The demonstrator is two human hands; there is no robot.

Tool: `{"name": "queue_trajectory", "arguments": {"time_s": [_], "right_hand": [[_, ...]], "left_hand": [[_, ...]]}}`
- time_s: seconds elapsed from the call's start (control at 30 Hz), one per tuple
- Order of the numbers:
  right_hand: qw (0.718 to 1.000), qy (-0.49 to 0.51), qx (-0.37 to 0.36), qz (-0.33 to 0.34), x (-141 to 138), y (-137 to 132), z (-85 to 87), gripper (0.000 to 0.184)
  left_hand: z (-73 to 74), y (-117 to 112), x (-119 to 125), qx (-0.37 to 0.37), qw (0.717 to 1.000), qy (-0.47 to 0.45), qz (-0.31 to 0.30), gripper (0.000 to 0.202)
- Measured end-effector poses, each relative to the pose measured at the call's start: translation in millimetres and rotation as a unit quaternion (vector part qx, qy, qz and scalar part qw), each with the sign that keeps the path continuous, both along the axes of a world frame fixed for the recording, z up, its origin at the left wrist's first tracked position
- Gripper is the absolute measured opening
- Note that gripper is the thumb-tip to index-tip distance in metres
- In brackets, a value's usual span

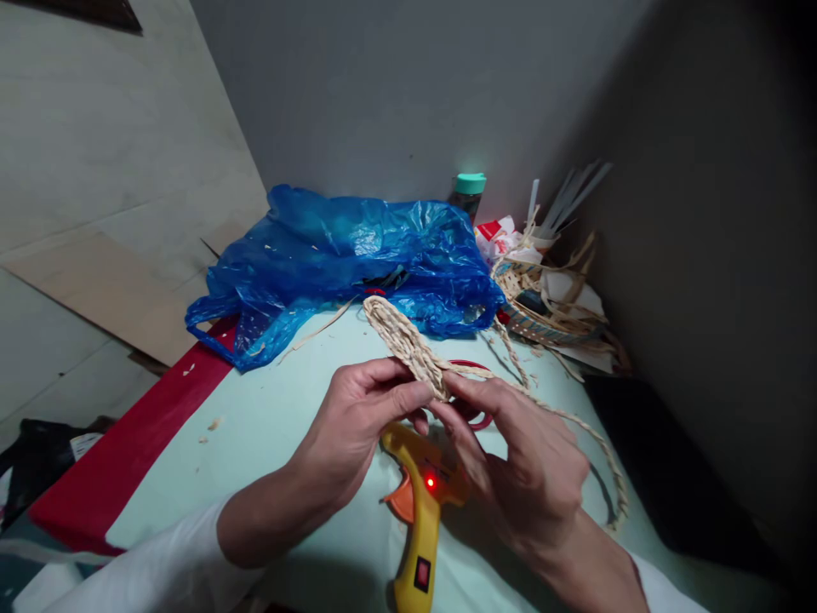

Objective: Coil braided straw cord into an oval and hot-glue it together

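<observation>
A flat, elongated coil of braided straw cord (406, 340) is raised over the table, its rounded far end pointing toward the blue bag. My left hand (361, 417) pinches the near end from the left, thumb on top. At the same end, fingers of my right hand (523, 447) close on the braid from the right. A loose tail of the cord (603, 447) runs from there across the table to the right. Below my hands lies a yellow glue gun (421, 519) with an orange trigger and a lit red light. Red scissor-like handles (482, 417) show partly behind my right hand.
A crumpled blue plastic bag (357, 247) spans the back of the table. To its right are a woven basket (555, 311) with straw strips, white sticks (578, 196) and a green-lidded jar (469, 191). A dark flat object (670, 468) lies at right. Straw scraps (214, 424) dot the left side.
</observation>
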State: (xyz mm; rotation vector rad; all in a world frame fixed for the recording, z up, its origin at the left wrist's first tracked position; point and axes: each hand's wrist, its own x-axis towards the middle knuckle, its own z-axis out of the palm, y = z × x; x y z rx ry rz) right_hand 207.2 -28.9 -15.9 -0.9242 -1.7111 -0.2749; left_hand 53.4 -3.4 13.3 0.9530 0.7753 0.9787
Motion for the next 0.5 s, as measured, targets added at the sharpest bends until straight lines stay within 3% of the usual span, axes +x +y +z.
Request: {"name": "queue_trajectory", "arguments": {"time_s": [0.37, 0.5], "right_hand": [[0.995, -0.069, -0.039, 0.058, -0.5, -5.4, 2.7, 0.041], [0.994, -0.075, -0.053, 0.061, 1.6, -8.4, 7.3, 0.036]], "left_hand": [[-4.8, 3.3, -1.0, -0.003, 1.0, 0.018, 0.018, 0.016], [-8.0, 6.6, -0.8, 0.0, 1.0, 0.017, 0.014, 0.023]]}}
